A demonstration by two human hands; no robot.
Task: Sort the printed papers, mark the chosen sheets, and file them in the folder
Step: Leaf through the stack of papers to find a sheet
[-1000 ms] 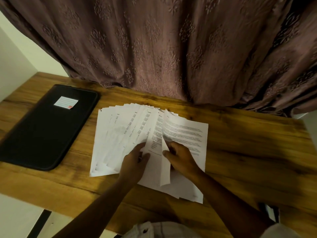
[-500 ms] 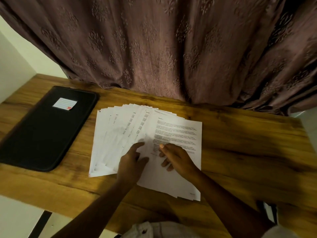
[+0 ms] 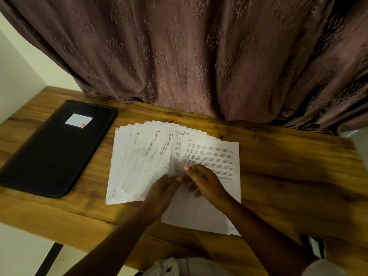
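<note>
The printed papers [image 3: 139, 162] lie fanned on the wooden table [image 3: 288, 176] just right of the closed black folder [image 3: 55, 152]; the left hand [image 3: 163, 189] rests on the fan, fingers fairly straight; the right hand [image 3: 208, 182], farther right of the folder, pinches the top sheet [image 3: 211, 154] near its lower left corner.

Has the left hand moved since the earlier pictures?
Yes. The left hand has shifted right, away from the black folder, toward the right hand on the printed papers.
</note>
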